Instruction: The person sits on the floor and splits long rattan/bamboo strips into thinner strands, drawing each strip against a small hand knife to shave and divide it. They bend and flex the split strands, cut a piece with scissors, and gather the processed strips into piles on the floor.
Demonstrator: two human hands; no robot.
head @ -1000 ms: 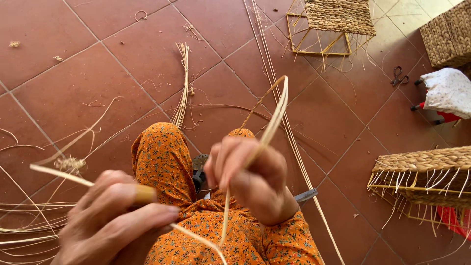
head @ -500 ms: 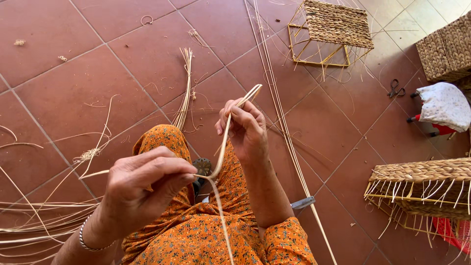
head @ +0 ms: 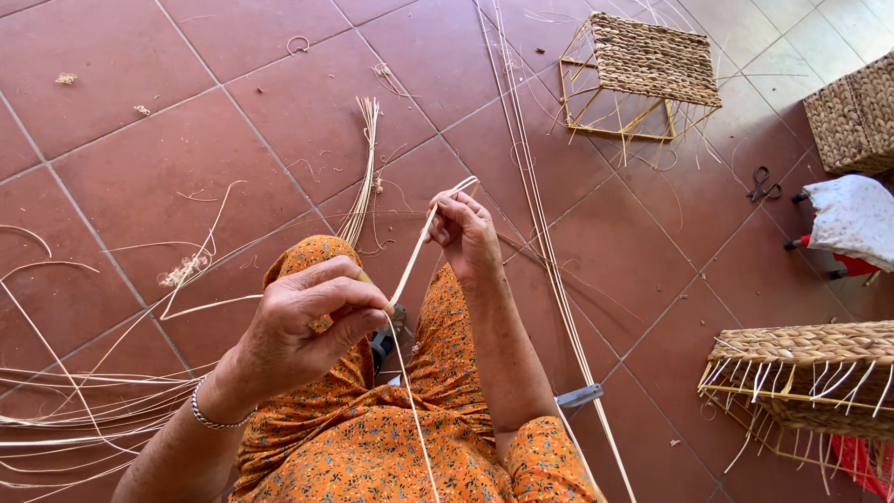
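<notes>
A pale flat cane strip (head: 416, 251) runs taut between my two hands above my lap in orange flowered cloth (head: 391, 438). My left hand (head: 307, 321), with a bracelet at the wrist, pinches the strip near its lower part, and the strip's tail hangs down over my lap. My right hand (head: 466, 233) is held farther out and grips the strip's upper end, which bends over its fingers. A small dark tool (head: 384, 343) lies partly hidden under my left hand.
Red tiled floor (head: 186, 121) all round. Loose cane strips (head: 84, 410) fan out at left, a bundle (head: 363, 186) lies ahead, and long canes (head: 540, 233) run to the right. Half-woven basket frames (head: 643, 70) (head: 810, 373), a woven basket (head: 857, 112), scissors (head: 764, 183).
Both hands have moved away from the camera and lower, drawing the strip out straight between them. The right hand has slid out toward the strip's end.
</notes>
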